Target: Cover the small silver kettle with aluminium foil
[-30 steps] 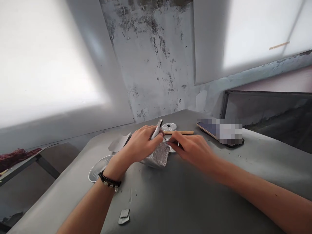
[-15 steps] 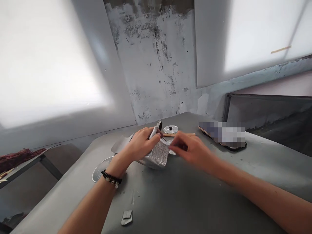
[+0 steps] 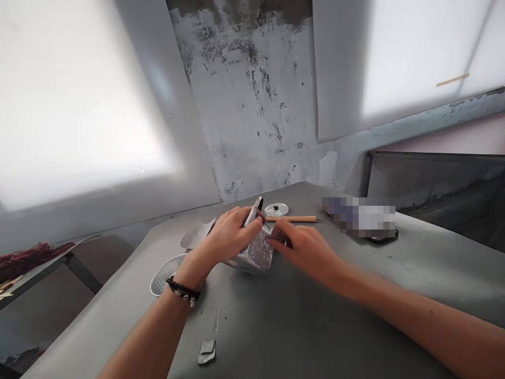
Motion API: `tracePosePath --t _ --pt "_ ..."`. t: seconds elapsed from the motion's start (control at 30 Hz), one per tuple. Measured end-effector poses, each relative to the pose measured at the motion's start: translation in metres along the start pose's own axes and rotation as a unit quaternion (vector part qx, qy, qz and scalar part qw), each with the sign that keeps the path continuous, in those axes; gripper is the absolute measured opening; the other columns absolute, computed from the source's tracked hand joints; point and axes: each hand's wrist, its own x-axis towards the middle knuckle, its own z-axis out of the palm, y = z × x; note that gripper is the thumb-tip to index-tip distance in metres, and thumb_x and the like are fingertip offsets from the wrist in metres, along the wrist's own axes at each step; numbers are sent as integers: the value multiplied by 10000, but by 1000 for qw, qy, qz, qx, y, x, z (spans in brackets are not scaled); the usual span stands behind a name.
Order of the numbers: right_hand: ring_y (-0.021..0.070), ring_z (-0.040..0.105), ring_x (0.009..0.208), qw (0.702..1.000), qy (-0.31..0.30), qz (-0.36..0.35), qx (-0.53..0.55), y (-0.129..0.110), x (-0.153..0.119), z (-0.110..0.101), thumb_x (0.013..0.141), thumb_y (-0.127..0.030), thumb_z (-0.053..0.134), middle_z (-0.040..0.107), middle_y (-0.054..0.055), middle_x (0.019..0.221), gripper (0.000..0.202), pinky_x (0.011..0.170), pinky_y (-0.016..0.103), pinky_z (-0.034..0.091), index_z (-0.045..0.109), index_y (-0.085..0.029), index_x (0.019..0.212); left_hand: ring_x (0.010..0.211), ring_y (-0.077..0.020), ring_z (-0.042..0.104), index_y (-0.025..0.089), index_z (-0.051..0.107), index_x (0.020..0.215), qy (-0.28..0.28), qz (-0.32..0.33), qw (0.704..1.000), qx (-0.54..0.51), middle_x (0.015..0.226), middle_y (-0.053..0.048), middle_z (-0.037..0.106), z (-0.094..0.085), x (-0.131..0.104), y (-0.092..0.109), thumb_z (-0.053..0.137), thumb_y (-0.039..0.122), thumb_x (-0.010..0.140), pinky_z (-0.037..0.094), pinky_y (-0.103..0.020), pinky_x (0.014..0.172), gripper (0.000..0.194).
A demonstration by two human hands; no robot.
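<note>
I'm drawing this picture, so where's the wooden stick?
In the head view, the wooden stick lies right of centre, just nearer than the dark-centred silvery disc and beyond the right hand.

Silvery Metal Object (image 3: 246,266): Condition and Position

Body: shiny, with a smooth, rounded lower side. Right-hand end: a crinkled, foil-like face (image 3: 260,253), its upper edge at the right hand's (image 3: 305,246) fingertips. A slim, silvery handle-like part (image 3: 251,217) projects obliquely above; its joint is hidden. The object sits tilted, low over the gray tabletop (image 3: 300,326), its upper side covered by the left hand (image 3: 231,232).
</note>
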Motion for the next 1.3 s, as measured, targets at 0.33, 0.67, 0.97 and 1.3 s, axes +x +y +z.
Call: tracePosePath --t 0.33,0.67,0.97,1.3 --pt "167 541 616 999 -12 18 47 1 -2 2 1005 -369 593 635 -43 708 157 597 287 361 519 -263 917 936 -230 652 258 701 949 4 20 1000 -5 952 4 734 3 -2 1 426 333 1000 444 -310 829 289" --pt "167 558 642 993 -36 47 105 7 -1 8 991 -400 630 631 -41 714 198 594 292 386 522 -257 906 890 -229 655 241 685 940 4 -1 1000 -15 905 -7 722 2 -4 0 419 353 993 446 -312 781 293" --pt "152 499 597 978 -87 57 180 5 -4 8 982 -472 652 577 -50 663 273 554 281 348 530 -255 870 883 -238 671 240 706 947 15 -10 1000 -19 916 -24 737 3 -5 -2 431 357 977 455 -307 771 300" --pt "164 552 620 984 -49 59 163 6 -2 8 962 -477 661 637 -30 714 272 571 284 388 538 -254 866 883 -250 683 240 717 942 24 -5 1000 -9 897 -37 739 4 -6 2 453 357 962 477 -311 776 289"
